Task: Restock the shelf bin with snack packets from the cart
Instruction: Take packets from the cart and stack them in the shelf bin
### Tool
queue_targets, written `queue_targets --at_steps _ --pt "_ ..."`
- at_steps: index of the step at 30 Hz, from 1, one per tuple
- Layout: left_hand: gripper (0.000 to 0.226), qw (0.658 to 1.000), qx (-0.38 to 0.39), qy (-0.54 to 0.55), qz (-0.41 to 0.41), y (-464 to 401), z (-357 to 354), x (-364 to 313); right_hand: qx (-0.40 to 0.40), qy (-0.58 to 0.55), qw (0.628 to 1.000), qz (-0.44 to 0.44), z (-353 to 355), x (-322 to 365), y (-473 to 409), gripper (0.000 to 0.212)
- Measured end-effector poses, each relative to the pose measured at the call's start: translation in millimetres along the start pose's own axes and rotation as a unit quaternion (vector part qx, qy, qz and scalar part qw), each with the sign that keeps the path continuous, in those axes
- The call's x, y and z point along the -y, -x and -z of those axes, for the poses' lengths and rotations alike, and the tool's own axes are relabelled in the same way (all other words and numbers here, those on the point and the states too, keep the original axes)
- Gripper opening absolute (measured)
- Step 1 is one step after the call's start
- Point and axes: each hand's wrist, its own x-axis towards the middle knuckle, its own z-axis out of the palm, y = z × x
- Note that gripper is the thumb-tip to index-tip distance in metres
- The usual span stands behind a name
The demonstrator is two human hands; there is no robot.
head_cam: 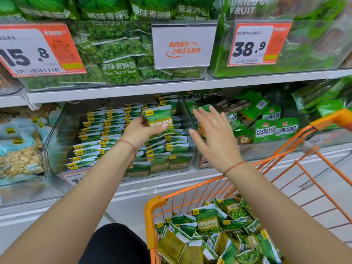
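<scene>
Left hand (140, 133): grips one green pea packet (159, 120), upright, over the clear shelf bin (171, 162).
Shelf bin: middle shelf, holds rows of like packets standing on edge, packed from its left wall to its right wall.
Right hand (213, 134): fingers spread and straight, holding nothing, above the bin's right wall; ring on one finger, red cord at each wrist.
Orange cart (154, 204): below the shelf, at the lower right; heap of garlic-flavour pea packets (207, 221) inside.
Upper shelf: bins of green pea bags, price tag 15.8 (36, 52) at left, price tag 38.9 (255, 46) at right, white sign (182, 46) between.
</scene>
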Motion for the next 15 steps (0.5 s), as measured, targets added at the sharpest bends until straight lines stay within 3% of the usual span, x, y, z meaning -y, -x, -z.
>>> queue_targets --at_steps 3,6,10,15 --pt "0.097 0.999 -0.028 -0.041 0.004 -30 -13 -2 0.020 0.117 0.991 0.059 -19 -10 -13 0.059" --pt "0.101 0.997 -0.031 -0.076 0.005 -56 -25 -3 -0.028 0.174 0.979 0.102 -34 -16 -13 0.050" --pt "0.095 0.990 -0.045 -0.137 -0.003 -76 -34 -1 -0.075 0.183 0.974 0.112 -42 -19 -12 0.048" --pt "0.082 0.975 -0.127 -0.180 -0.027 -84 -41 6 -0.087 0.176 0.974 0.115 -42 -19 -14 0.048"
